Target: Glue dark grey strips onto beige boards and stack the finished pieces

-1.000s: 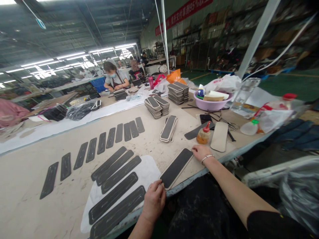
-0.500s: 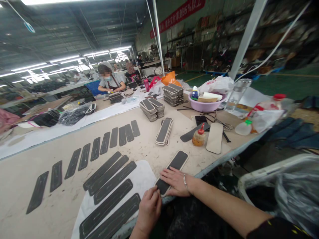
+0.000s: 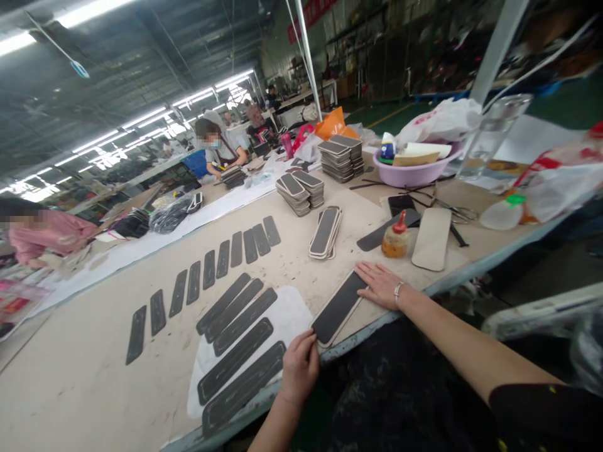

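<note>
A long beige board faced with a black strip lies slanted at the near edge of the worktable. My right hand rests flat on its far end, fingers stretched out. My left hand sits at its near end, fingertips pinching the corner at the table edge. Left of the board, several long black strips lie side by side on a white sheet.
A row of shorter black strips crosses the table. Stacks of finished boards stand beyond, with a glue bottle, a bare beige board, scissors, a purple basin and a clear bottle. Other people work at the far tables.
My right hand slid from the board's near part back up to its far end. The left hand stays at the near corner. The camera shifted.
</note>
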`<state>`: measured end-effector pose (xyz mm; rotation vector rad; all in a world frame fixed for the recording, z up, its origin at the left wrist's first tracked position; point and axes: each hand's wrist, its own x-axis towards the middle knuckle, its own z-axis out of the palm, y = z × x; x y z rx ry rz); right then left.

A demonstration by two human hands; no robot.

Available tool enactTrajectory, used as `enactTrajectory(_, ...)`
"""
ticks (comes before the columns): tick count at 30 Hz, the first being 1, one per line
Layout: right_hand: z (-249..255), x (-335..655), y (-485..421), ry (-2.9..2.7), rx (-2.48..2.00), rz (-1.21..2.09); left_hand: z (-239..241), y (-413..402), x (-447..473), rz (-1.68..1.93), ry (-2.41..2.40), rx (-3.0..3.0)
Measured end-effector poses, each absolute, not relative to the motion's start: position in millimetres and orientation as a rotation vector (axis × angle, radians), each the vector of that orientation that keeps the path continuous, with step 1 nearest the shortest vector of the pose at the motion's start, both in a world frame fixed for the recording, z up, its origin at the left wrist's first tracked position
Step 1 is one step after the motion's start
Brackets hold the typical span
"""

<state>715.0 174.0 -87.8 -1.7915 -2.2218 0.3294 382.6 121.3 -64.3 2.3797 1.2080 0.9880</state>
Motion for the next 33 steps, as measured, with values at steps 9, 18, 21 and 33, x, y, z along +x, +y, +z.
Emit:
enactTrajectory(9,-89.4,716.4,175.3,-2.239,-1.79,0.274,-31.6,115.8,439.1,0.621,1.112,2.595)
enactTrajectory(18,-84.7,714.8,175.1,-2.255,-1.814,0.263,-49.7,129.1,463.6,-0.012,1.129,2.836)
enactTrajectory(21,-84.1,714.4,174.2,-2.254,-1.819,0.293,-56.4,122.9,419.6,-0.052,1.122,2.845)
enactTrajectory(33,-46.4,664.5,164.7,-2.338,-1.714,0.402,-70.1,113.0,394.3,-0.018,1.144,2.867)
